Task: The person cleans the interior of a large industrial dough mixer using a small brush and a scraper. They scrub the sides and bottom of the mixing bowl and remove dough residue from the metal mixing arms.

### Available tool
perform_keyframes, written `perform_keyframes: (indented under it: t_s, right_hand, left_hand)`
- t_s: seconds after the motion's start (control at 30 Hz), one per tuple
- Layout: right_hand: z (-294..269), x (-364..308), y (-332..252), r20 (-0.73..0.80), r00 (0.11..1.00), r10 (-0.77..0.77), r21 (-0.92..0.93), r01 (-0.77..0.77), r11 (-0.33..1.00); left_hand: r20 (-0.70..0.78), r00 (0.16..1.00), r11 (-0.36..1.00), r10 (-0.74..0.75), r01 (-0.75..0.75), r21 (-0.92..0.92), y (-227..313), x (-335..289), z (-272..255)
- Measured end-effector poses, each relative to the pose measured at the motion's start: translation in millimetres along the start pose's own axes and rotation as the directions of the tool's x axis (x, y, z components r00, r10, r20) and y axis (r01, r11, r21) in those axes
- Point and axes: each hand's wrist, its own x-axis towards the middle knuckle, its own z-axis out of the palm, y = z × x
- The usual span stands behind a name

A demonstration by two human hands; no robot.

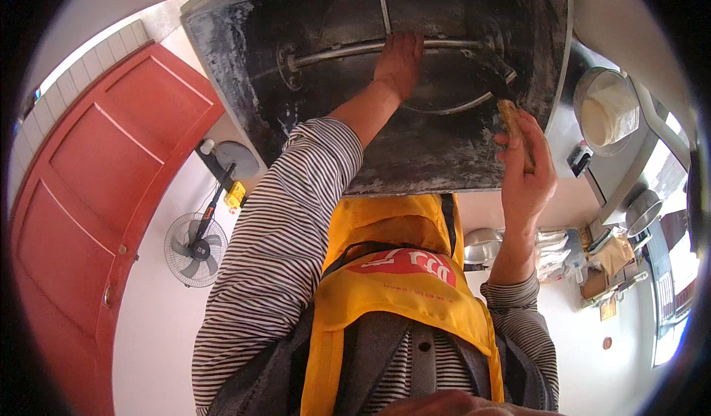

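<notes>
A large metal mixer tub [415, 160], dark inside and smeared with dried flour or dough, stands in front of me. A steel mixing bar [333, 53] runs across it, and a curved rod [452, 109] hangs lower. My left hand [400, 64] reaches into the tub with its fingers closed over the middle of the bar. On the right, my right hand [532, 153] grips the wooden handle of a scraper [508, 111]. Its dark blade points at the tub wall near the rod's bent end and is hard to make out against the metal.
A glass-like bowl [603, 116] holding something pale stands right of the tub, near a small black object [580, 158]. At the left are a red door [81, 194] and a standing fan [198, 249]. Shelves with bags and boxes [615, 260] line the right side.
</notes>
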Motion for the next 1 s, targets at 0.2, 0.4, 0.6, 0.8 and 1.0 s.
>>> perform_keyframes:
  t_s: [0.2, 0.4, 0.6, 0.8, 1.0]
  right_hand:
    - [-9, -3, -5, 0.044, 0.997, -0.061, 0.002, 0.061, 0.998]
    - [-15, -10, 1, 0.003, 0.999, -0.050, 0.014, 0.050, 0.999]
    - [-51, -28, 14, -0.063, 0.998, 0.030, 0.098, -0.024, 0.995]
    - [-67, -42, 6, -0.071, 0.992, 0.108, 0.112, -0.100, 0.989]
    - [-68, -42, 8, -0.068, 0.965, 0.253, 0.104, -0.246, 0.964]
  left_hand:
    - [0.535, 0.785, 0.909, -0.312, 0.411, -0.074, -32, 3, -52]
    - [0.307, 0.790, 0.845, -0.531, 0.519, 0.125, -115, -33, -25]
    - [0.265, 0.882, 0.921, -0.390, 0.378, 0.097, -111, -25, 3]
    - [0.354, 0.935, 0.999, -0.030, 0.041, -0.023, -4, -8, -34]
    - [0.632, 0.666, 0.864, 0.396, -0.038, -0.502, 37, -20, -39]
